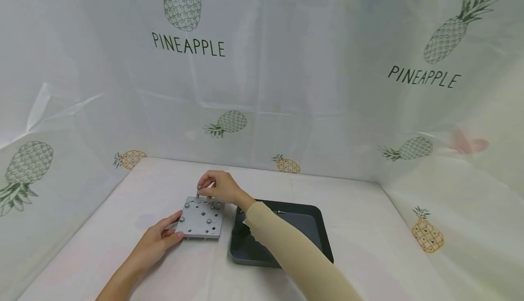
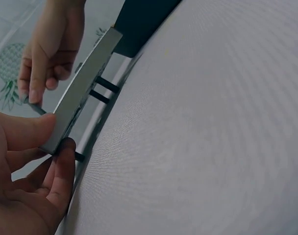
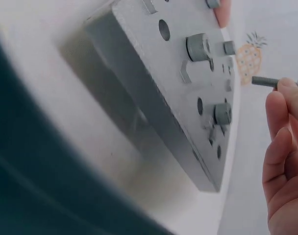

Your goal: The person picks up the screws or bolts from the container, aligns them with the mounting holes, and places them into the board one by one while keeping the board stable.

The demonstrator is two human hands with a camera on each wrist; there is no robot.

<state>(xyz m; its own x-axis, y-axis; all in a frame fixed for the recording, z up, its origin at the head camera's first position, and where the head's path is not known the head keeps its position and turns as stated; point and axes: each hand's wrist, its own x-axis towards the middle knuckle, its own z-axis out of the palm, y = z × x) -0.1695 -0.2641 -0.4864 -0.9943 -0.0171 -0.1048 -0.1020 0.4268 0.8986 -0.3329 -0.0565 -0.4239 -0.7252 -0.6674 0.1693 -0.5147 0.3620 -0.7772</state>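
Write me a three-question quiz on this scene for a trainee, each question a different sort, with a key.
1. True or false: the left hand lets the metal plate alone and lies flat on the table.
2. What does the right hand pinch between thumb and fingers?
3. Fill in: in the head view, the dark tray sits to the ____ of the plate.

Key: 1. False; it grips the plate's edge. 2. A threaded bolt. 3. Right.
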